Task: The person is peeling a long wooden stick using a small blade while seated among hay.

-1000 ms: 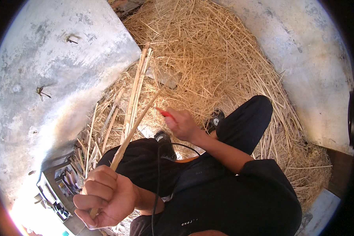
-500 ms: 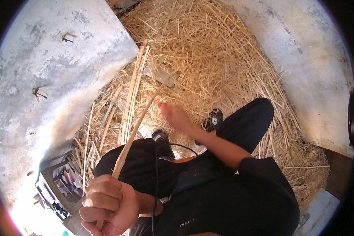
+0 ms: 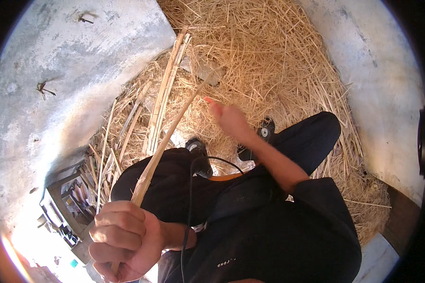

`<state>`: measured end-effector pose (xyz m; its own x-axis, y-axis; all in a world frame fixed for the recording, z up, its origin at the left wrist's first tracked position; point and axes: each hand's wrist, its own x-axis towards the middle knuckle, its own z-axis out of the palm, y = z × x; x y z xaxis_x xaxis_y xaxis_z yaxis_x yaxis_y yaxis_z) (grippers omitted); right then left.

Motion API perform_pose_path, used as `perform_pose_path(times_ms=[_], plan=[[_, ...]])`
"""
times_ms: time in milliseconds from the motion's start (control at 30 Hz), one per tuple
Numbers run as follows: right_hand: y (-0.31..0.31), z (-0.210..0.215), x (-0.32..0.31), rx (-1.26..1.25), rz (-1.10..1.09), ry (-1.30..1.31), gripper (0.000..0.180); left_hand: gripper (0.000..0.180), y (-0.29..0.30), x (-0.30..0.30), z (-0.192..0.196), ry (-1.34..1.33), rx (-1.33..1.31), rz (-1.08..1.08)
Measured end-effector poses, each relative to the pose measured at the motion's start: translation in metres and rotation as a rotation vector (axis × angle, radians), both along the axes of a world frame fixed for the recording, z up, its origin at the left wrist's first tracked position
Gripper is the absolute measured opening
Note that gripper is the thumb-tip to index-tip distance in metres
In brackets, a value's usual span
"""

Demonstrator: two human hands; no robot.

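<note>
My left hand is closed in a fist round the thick near end of a long pale strip of split bamboo or wood. The strip slants away to the upper right, tapering to a thin far end over the straw. My right hand is stretched forward just right of the strip's far part, fingers curled together. A small red-orange bit shows at its fingertips; what it belongs to is hidden and slightly blurred. A gap shows between that bit and the strip.
Loose straw-like shavings cover the floor. A bundle of long strips lies left of the held strip. Pale walls stand on both sides. A wooden shelf-like frame is at the lower left. A black cable crosses my lap.
The view has shifted, so the floor and bundle appear higher in the picture. My right hand is slightly farther from the strip. My left hand keeps its grip.
</note>
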<state>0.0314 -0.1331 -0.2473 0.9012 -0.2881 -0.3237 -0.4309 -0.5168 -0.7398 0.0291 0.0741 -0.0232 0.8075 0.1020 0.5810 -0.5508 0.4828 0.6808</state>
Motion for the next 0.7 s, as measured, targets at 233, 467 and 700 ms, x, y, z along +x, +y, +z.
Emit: perform_pose_path(times_ms=[233, 467, 700], plan=[[0.019, 0.13, -0.028, 0.205, 0.298, -0.362, 0.035, 0.035, 0.003, 0.002, 0.004, -0.093, 0.142, -0.095], [-0.023, -0.005, -0.026, -0.157, 0.066, 0.062, 0.041, 0.039, -0.047, -0.001, 0.021, -0.187, 0.036, -0.169], [0.02, 0.108, -0.04, 0.21, 0.026, -0.402, 0.031, 0.045, -0.018, 0.004, 0.016, -0.167, 0.122, -0.352]])
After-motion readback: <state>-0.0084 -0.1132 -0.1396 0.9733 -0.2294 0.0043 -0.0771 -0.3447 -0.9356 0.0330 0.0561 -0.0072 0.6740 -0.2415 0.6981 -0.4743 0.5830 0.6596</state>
